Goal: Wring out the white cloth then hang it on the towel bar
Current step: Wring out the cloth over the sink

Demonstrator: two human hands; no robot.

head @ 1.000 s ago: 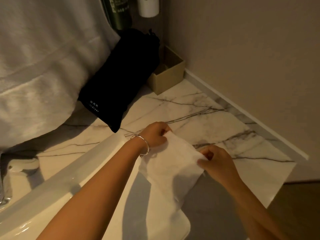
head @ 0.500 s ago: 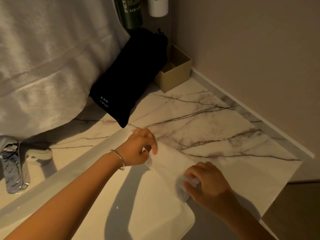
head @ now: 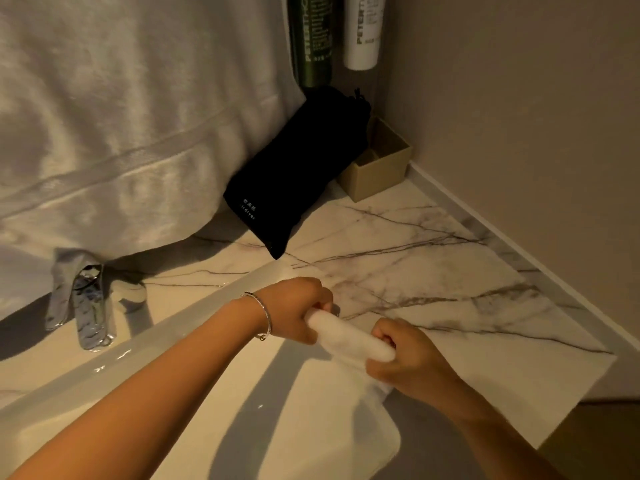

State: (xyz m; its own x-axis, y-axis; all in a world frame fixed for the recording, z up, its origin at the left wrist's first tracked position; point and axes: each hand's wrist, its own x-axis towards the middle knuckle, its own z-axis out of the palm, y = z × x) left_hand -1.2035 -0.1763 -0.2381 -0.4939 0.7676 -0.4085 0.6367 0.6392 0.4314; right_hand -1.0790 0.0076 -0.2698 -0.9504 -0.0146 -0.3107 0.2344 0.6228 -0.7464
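The white cloth (head: 349, 336) is rolled into a thick tube over the right side of the white sink (head: 214, 410). My left hand (head: 298, 306), with a thin bracelet on the wrist, grips the tube's upper left end. My right hand (head: 405, 358) is closed around its lower right end, and a loose corner of the cloth hangs below that fist. The towel bar itself is out of sight; only a large white towel (head: 114, 126) hangs at the upper left.
A chrome faucet (head: 86, 303) stands at the left behind the sink. On the marble counter (head: 450, 271) a black drawstring bag (head: 294, 174) leans in the corner beside a beige box (head: 377, 168). A green tube (head: 313, 39) and a white tube (head: 363, 29) hang above.
The cloth was held spread flat between both hands, then folded over the sink edge; now it is rolled into a tube with both fists closed on its ends.
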